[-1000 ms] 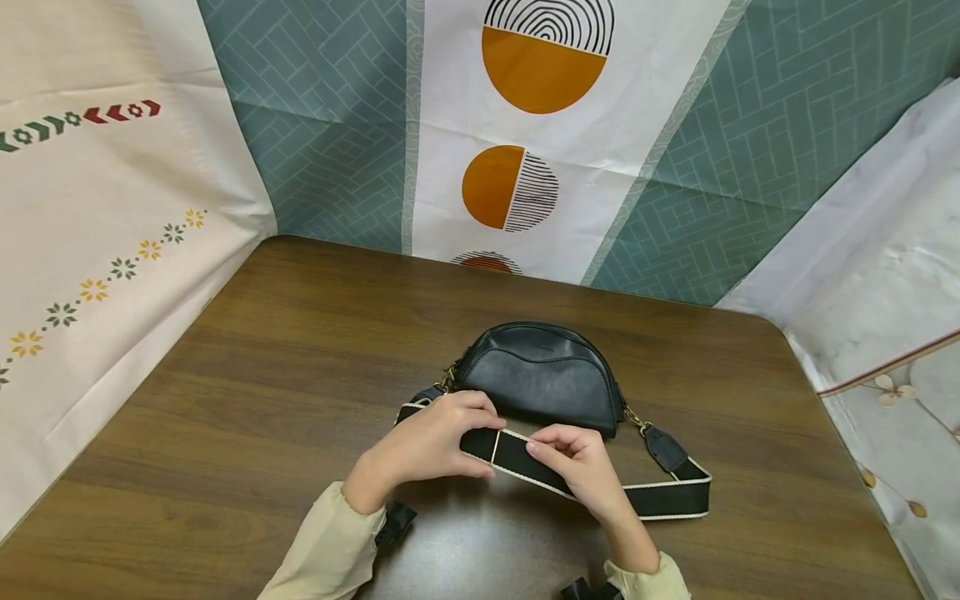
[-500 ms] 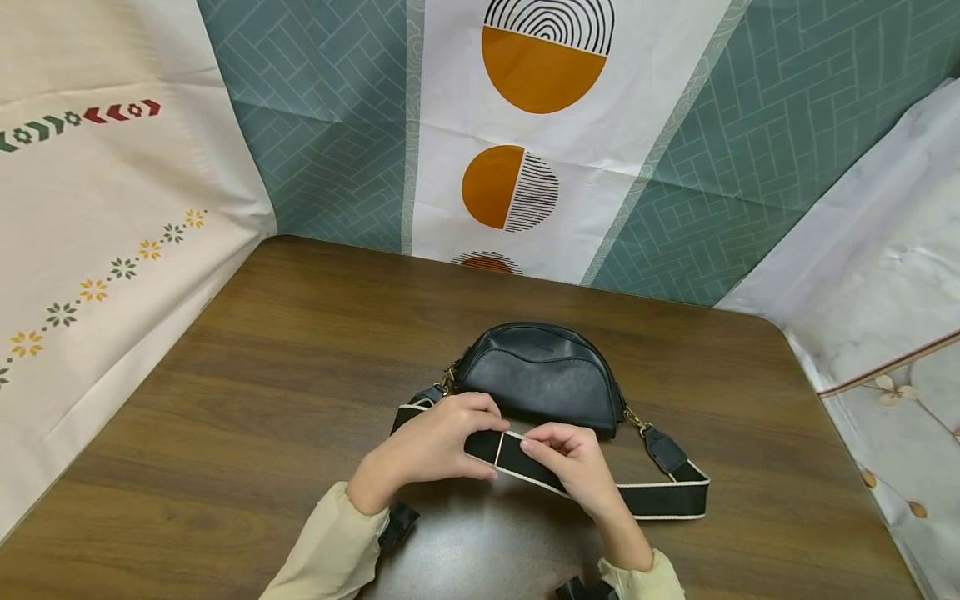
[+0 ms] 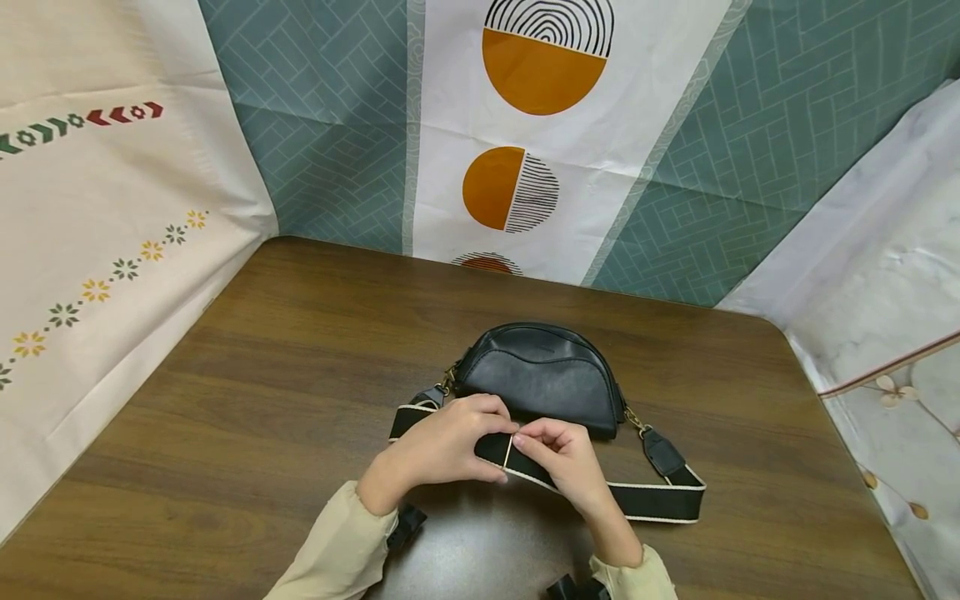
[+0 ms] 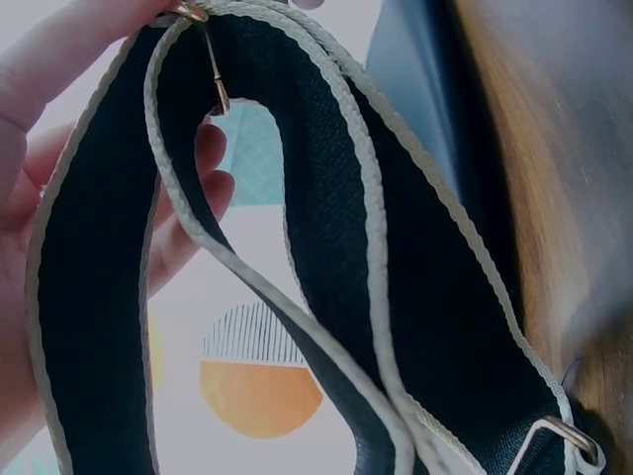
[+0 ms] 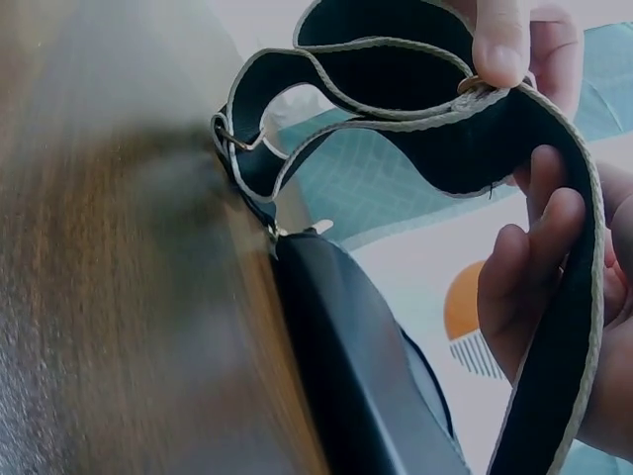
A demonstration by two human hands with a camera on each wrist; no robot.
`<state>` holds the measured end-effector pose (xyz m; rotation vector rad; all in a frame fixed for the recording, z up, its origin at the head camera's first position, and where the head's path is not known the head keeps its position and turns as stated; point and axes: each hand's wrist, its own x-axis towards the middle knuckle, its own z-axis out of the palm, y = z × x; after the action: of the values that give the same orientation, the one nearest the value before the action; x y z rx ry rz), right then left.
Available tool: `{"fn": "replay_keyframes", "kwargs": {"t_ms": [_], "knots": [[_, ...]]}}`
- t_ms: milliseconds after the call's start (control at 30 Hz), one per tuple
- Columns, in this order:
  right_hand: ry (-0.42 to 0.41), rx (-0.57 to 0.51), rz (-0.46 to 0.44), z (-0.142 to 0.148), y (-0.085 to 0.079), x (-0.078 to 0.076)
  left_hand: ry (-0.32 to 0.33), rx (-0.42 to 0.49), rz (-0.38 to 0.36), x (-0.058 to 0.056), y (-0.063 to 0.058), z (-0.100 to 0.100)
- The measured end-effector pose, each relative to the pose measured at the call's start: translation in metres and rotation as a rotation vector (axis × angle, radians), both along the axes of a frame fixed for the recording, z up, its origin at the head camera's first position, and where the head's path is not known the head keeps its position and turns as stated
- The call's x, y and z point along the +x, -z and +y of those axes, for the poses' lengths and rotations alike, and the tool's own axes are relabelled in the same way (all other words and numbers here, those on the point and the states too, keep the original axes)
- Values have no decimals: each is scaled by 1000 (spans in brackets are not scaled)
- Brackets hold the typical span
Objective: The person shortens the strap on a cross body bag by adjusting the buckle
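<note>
A black strap (image 3: 652,502) with off-white edges is clipped to a black half-moon handbag (image 3: 540,379). My left hand (image 3: 450,442) grips the strap, thumb at its near edge and fingers at its far edge. Close beside it, my right hand (image 3: 562,467) pinches the strap's far edge with thumb and index finger. Between the hands a thin gold slider buckle (image 3: 507,452) crosses the strap. In the left wrist view the strap (image 4: 94,277) doubles back in a loop through the slider buckle (image 4: 216,64). The right wrist view shows curled fingers (image 5: 534,218) behind the webbing.
The bag stands on a brown wooden table (image 3: 262,400), just beyond both hands. Gold clasps (image 3: 636,419) join it to the strap ends. A patterned cloth (image 3: 337,125) hangs behind the table, with pale cloths (image 3: 112,275) at the sides.
My left hand has slid slightly right and the slider buckle has shifted right too. My right hand has moved a little left, so the fingertips are closer together. The bag has stayed put.
</note>
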<state>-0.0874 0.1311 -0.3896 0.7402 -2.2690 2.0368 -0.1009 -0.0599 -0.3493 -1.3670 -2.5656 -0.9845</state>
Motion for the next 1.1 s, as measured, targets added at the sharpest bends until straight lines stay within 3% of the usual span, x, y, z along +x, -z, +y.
{"fn": "replay_keyframes", "kwargs": {"t_ms": [300, 533, 733, 867, 1100], "knots": [[-11, 45, -9, 6, 0, 1, -39, -23, 44, -1, 1, 0], [-113, 86, 45, 13, 0, 2, -48, -33, 107, -2, 2, -2], [-171, 162, 41, 16, 0, 4, -67, -34, 143, -2, 2, -2], [-113, 172, 104, 9, 0, 4, -68, 22, 121, -2, 2, -2], [36, 269, 358, -10, -20, 12, -42, 59, 124, -2, 4, 1]]}}
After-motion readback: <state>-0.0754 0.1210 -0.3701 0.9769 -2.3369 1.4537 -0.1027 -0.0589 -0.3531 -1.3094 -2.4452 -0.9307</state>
